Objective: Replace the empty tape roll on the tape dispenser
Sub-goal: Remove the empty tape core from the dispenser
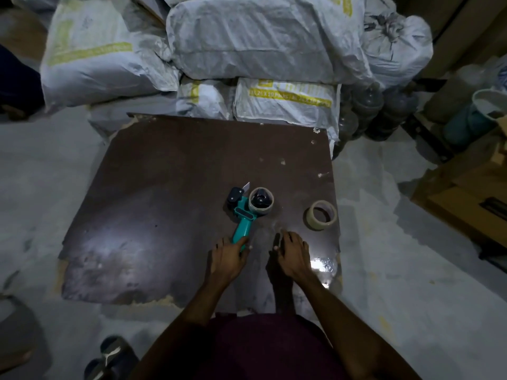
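Note:
A teal tape dispenser (242, 215) lies on a dark brown board (164, 215), its handle pointing toward me. A nearly bare pale roll core (253, 206) sits on the dispenser's black hub. To its right a separate tape roll (321, 215) lies flat on the board. My left hand (227, 259) rests at the end of the teal handle, fingers touching it; whether it grips is unclear. Fingers spread, my right hand (290, 256) lies flat on the board just below and left of the separate roll, holding nothing.
Large grey-white sacks (247, 45) are piled behind the board. Dark bottles (378, 111) stand at the back right, cardboard boxes (466, 198) further right. A shoe (112, 355) lies on the concrete floor at lower left.

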`<move>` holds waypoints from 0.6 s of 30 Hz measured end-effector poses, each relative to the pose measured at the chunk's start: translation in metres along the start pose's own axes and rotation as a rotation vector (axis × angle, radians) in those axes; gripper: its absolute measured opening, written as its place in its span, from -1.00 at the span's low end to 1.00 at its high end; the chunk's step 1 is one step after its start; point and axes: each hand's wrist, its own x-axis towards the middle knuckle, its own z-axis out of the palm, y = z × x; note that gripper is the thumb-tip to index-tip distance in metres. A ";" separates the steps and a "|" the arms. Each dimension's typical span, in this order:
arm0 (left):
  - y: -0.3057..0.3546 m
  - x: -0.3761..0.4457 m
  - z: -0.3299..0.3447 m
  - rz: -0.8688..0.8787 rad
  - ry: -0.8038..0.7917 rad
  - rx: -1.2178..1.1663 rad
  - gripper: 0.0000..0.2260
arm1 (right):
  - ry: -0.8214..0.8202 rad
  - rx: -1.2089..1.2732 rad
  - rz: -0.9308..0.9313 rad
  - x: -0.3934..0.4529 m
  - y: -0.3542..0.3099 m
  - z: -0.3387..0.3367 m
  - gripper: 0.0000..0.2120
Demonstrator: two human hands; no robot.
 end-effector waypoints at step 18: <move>-0.021 0.005 -0.029 -0.011 -0.098 0.029 -0.44 | 0.043 0.172 0.088 -0.031 -0.012 0.016 -0.59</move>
